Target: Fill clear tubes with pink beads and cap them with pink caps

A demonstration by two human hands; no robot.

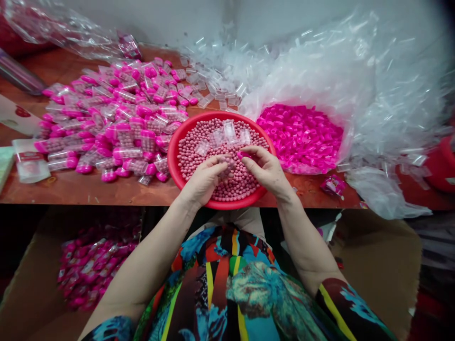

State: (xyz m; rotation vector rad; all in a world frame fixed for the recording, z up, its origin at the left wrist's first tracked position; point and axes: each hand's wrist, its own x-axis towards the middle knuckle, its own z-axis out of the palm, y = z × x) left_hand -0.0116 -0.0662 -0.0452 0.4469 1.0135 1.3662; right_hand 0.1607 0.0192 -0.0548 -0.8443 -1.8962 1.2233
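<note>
1. A small clear container [229, 164], with pink beads seen in it, is over the bowl, held in the fingers of the left hand [208, 177]; the thumb and fingertips are closed around it.
2. A bright pink cap [242, 155] is pinched between the thumb and fingers of the right hand [265, 170], just beside the container and apart from it.
3. Below both hands, the red bowl [173, 154] sits at the front edge of the tabletop [142, 193]. It holds loose pink beads [195, 135], with several clear containers [229, 131] lying on them.
4. To the left of the bowl spreads a large heap of capped containers [124, 123], clear with pink ends, many showing beads inside.
5. To the right, near the bowl's rim, loose pink caps [302, 137] fill an opened clear plastic bag [320, 85].
6. Behind the bowl lies a scatter of clear pieces [223, 85], reaching toward the bag.
7. A small pink packet [333, 185] rests near the front edge, right of the caps; a flat clear pouch [31, 161] lies left of the heap.
8. Below the tabletop, at the left, a cardboard box [31, 284] holds many pink packaged items [94, 267].
</note>
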